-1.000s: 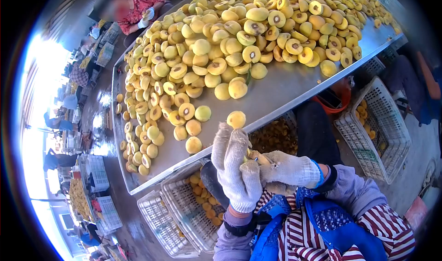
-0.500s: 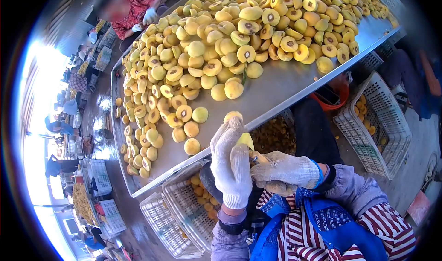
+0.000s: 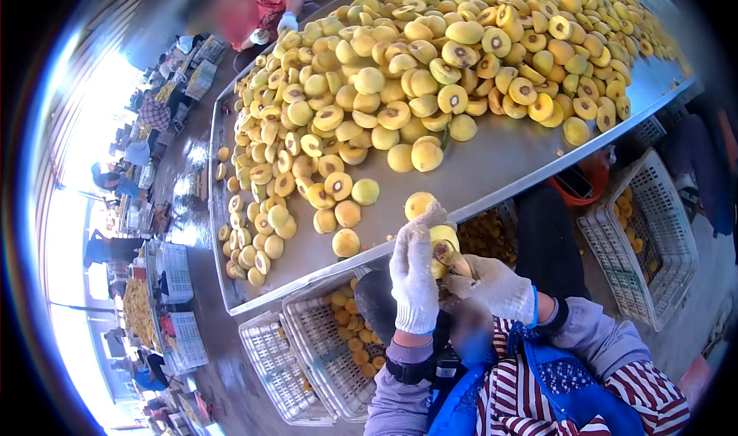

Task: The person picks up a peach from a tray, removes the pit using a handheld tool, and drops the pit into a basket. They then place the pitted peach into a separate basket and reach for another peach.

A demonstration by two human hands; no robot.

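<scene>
My left hand (image 3: 415, 278), in a white knitted glove, is closed around a cut yellow peach (image 3: 444, 236) whose brown centre faces my right hand. Another yellow peach (image 3: 420, 204) shows right at the left fingertips, over the table's edge. My right hand (image 3: 492, 284), gloved too, grips a small tool with a light wooden handle (image 3: 461, 265). Its working end is against the cut peach and mostly hidden. Beyond both hands, a large heap of halved peaches (image 3: 369, 82) covers much of the metal table (image 3: 492, 163).
Below the table edge stand white plastic crates (image 3: 307, 344), one with peaches in it. Brown pieces (image 3: 484, 236) lie under the edge near my knees. At right are a red bucket (image 3: 592, 182) and another crate (image 3: 642, 244). A person in red (image 3: 265, 5) works across the table.
The view has shifted, so the table and heap appear farther right. My hands have turned the cut peach, and its brown centre now shows beside the tool.
</scene>
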